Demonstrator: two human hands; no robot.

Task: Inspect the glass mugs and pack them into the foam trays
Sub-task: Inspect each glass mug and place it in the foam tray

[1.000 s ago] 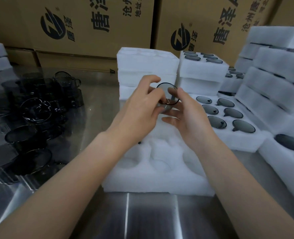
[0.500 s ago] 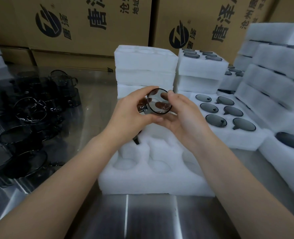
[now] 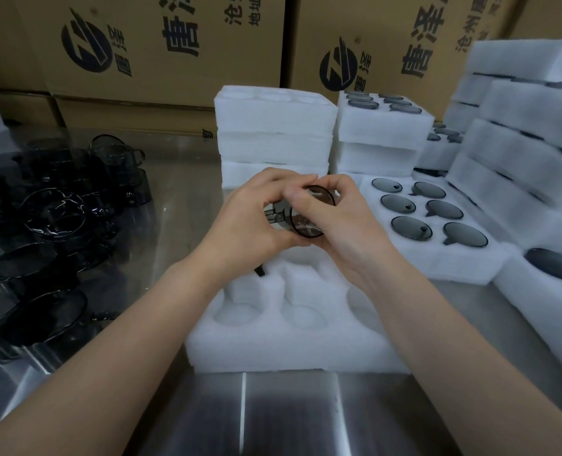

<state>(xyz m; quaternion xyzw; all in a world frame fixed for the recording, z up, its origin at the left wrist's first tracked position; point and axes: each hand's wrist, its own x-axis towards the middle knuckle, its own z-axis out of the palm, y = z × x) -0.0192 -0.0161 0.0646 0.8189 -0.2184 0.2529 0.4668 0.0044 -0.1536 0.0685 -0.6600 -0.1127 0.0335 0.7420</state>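
Both hands hold one smoky glass mug in the air above a white foam tray whose round pockets stand empty. My left hand grips the mug's left side, where its handle shows. My right hand wraps the right side, fingers curled over the rim. The mug lies tilted, its mouth facing me. Its far side is hidden by my fingers. A dark bit of glass shows at the tray's far left pocket.
Several loose dark mugs crowd the shiny metal table at the left. A filled foam tray lies right of my hands. Stacked foam trays and cardboard boxes stand behind; more foam stacks fill the right.
The mug has been turned between my hands and brought lower over the tray. My right-hand fingers have closed over its rim.
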